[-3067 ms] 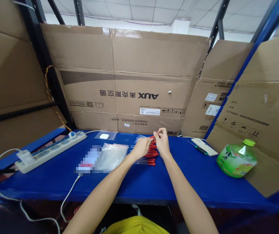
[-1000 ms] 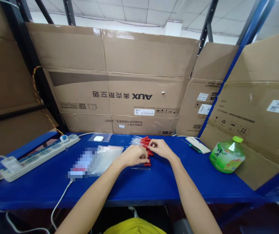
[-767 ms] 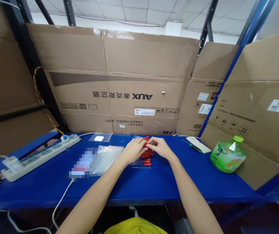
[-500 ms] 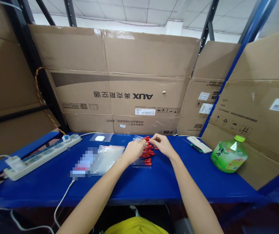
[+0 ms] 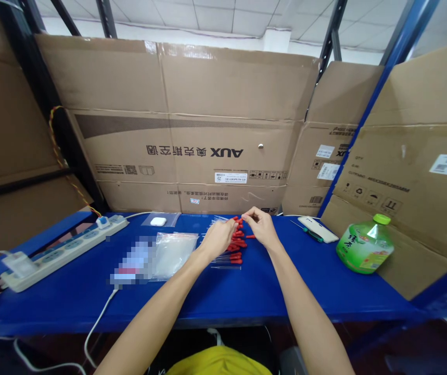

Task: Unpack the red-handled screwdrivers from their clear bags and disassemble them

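**Red-tipped tubes point(image 5: 235, 242) in a heap mid-table, both hands at the far end of it**

So the tubes are lying on the blue table point(image 5: 293, 297), a bit toward the back, red ends to the right and thin clear parts to the left. One red end point(image 5: 250, 237) pokes out to the right of the rest, just beside the right hand point(image 5: 261, 228). Nearest the person there's a clear tube point(image 5: 226, 267) lying by itself, and I can't make out any red on it.

Left hand point(image 5: 220, 235) is palm down over the clear parts, fingers curled, fingertips on the red ends at the far side of the heap. Right hand has thumb and forefinger drawn close together right by those same ends. Whether either one is really pinching a tube, can't tell, too small.

Left of the heap: a clear plastic bag point(image 5: 173, 255), then a blurred-out phone point(image 5: 132, 263) with a white cable point(image 5: 90, 328). Behind them sits a white case point(image 5: 158, 221) on a small bag, and farther left a power strip point(image 5: 67, 252). Over on the right, a screwdriver point(image 5: 314, 235) lies along a flat white thing point(image 5: 320, 230), with a green bottle point(image 5: 365, 249) standing nearby. Cardboard point(image 5: 203, 120) walls it all in.
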